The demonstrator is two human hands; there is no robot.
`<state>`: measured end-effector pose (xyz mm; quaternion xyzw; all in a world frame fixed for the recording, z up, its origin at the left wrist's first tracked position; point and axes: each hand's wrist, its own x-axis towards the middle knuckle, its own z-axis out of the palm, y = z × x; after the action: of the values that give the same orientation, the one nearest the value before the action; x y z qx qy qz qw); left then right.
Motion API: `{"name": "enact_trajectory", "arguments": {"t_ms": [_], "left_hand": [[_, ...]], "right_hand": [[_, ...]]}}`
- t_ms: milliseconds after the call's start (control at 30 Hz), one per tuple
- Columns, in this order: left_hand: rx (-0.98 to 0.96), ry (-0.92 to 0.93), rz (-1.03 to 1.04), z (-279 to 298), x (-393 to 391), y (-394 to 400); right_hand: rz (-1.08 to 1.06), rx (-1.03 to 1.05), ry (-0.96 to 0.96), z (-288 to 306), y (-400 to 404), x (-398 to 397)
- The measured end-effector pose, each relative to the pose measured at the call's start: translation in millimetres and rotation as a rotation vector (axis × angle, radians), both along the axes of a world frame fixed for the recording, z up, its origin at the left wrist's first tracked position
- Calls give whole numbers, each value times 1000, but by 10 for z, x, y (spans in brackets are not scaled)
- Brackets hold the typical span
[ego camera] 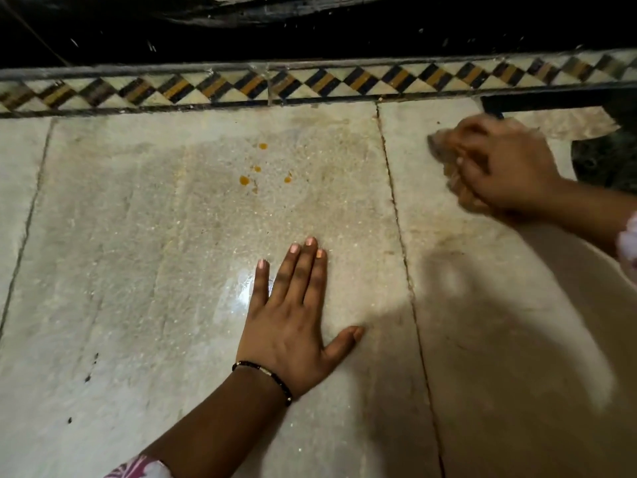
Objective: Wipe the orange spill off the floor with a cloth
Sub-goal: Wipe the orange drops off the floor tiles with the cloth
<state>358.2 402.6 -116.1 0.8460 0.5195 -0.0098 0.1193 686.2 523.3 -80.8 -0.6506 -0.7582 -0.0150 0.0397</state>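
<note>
A few small orange drops of the spill (245, 180) are lying on the pale stone floor (138, 236); the brownish cloth (444, 151), blurred, is sitting bunched well right of them

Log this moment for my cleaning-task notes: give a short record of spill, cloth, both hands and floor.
spill: orange spill, a few small drops on the pale floor slab, not yet wiped
cloth: cloth, bunched and blurred, off to the right of the drops
right hand: right hand grips the cloth, apart from the drops
left hand: left hand flat on the floor, fingers straight
floor: floor, stone slabs with a patterned border strip beyond
</note>
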Motion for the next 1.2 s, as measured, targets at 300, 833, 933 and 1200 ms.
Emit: {"name": "enact_trajectory", "arguments": {"t_ms": [300, 833, 933, 1200], "left_hand": [[-15, 21, -5, 34, 1, 5], [-14, 20, 107, 47, -9, -13], [-4, 22, 197, 73, -6, -50], [24, 66, 417, 51, -587, 45]], "right_hand": [[192, -19, -59, -60, -28, -994], [307, -106, -143, 88, 433, -1458], [636, -120, -169, 40, 41, -1661], [229, -52, -103, 20, 611, -1492]]}}
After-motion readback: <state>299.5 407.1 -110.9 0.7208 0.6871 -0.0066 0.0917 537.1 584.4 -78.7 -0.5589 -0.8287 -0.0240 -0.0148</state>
